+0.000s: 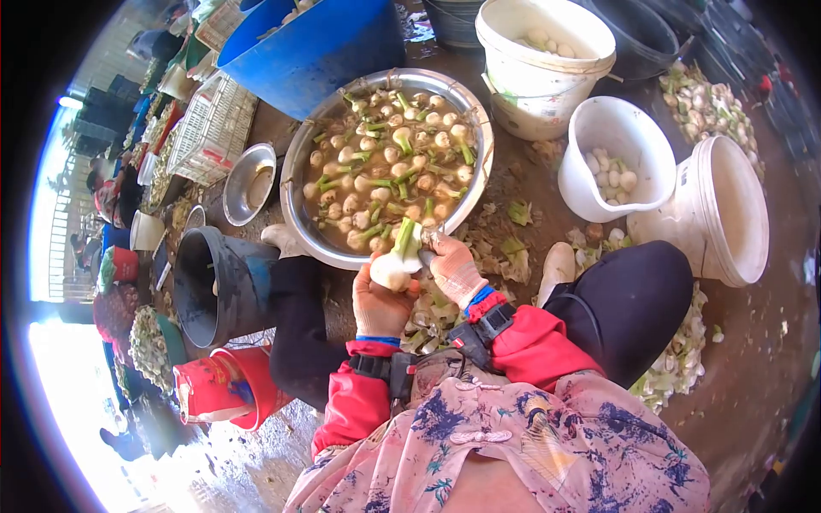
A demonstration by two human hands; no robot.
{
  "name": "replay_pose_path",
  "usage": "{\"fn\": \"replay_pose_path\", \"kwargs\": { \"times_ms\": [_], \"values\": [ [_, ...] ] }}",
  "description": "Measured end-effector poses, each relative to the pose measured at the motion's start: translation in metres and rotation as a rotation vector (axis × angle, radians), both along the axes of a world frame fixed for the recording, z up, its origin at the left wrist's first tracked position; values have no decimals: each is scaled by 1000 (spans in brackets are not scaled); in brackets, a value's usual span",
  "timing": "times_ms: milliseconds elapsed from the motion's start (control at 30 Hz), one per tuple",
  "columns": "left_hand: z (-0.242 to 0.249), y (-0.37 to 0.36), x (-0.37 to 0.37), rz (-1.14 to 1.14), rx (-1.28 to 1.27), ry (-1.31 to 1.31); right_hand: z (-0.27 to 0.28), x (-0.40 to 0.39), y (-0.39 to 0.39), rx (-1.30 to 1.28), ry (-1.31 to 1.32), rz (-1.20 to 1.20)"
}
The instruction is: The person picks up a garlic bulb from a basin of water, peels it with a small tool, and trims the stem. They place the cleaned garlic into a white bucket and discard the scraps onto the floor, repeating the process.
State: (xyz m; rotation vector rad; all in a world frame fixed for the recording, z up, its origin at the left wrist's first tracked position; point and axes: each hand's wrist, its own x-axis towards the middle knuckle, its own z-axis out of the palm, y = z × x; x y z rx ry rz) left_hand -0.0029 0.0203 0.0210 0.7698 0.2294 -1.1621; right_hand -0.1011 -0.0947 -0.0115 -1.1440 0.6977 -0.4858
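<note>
1. White round bulb with a green stalk (395, 261) sits between your two hands, just above your knees and touching the near rim of the wide steel basin (301, 229).
2. Your left hand (379, 301) is closed around the bulb's underside, cupping it so it stays steady with the stalk pointing away from you.
3. Your right hand (453, 269), in a pale glove, is curled shut at the bulb's top; a small blade may be pinched there, but you cannot tell for sure.
4. Holding it low over the heap of trimmed green-white leaves (436, 312) on the ground lets scraps likely drop straight there.
5. That basin holds many more bulbs soaking in murky water, probably to loosen dirt.
6. Beyond it, the small white plastic bucket (599, 190) holds a few cleaned white bulbs, within easy reach of your right hand.
7. A tipped white bucket (727, 214) lies to the right, a blue tub (316, 51) behind.
8. No writing or brand is readable anywhere.
</note>
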Motion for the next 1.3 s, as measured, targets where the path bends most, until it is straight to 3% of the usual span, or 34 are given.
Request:
{"fn": "replay_pose_path", "kwargs": {
  "times_ms": [67, 200, 233, 267, 333, 367, 467, 533, 600, 733, 800, 867, 933, 967, 1033, 1067, 1100, 1133, 1167, 1233, 1300],
  "values": [
    [-1, -4, 2, 25, -1, 39, 2, -2, 1, -402, 95, -45],
    [4, -4, 4, -24, 1, -25, -8, 1, -5, -443, 48, 120],
    [7, -1, 2, -110, -26, -134, -8, -2, 2, 17, -251, 91],
    [6, 1, 0, -111, -24, -134, 3, -4, 3, 19, -250, 90],
    [5, 8, -2, -323, 57, -683, 15, -6, 6, 294, -256, -28],
    [-2, 11, 0, -307, 102, -759, 10, -5, 10, 295, -267, -72],
    [-15, 19, 15, -306, -27, -623, -2, 1, 12, 260, -264, -66],
    [6, 1, 13, -98, 85, -341, 1, 3, 15, 325, -281, -46],
    [3, -9, 26, -33, 71, -106, 8, 2, 18, 389, -299, -23],
    [-26, -5, 46, -4, 31, -123, 16, 3, 17, 542, -457, 25],
    [-19, -5, 41, -58, 2, -165, 12, 1, 7, 599, -507, 21],
    [-9, -4, 33, -9, -62, -47, 1, 0, 3, 549, -464, 65],
    [-1, -4, 19, 116, 57, -388, -22, 7, 6, 202, -289, 98],
    [-3, -3, 12, 164, 144, -494, -2, 9, 11, 163, -391, 50],
    [-11, 3, 9, 76, 220, -965, -42, 11, 18, -126, -274, -66],
    [-1, 3, -2, 38, 257, -1022, -39, 4, 14, 154, -6, -13],
    [-6, 4, -3, 59, 318, -1358, 6, -6, 5, -204, 261, 151],
    [9, 5, -2, 27, 439, -1760, -59, 8, 14, -201, -166, -20],
    [6, 4, -2, 50, 404, -1717, 15, 6, 11, 623, -261, -151],
    [22, 2, 0, 171, 330, -1519, 29, 6, 15, 624, -376, -113],
    [8, 0, 6, 256, 234, -1356, 44, 6, 20, 604, -420, -122]
  ]
}}
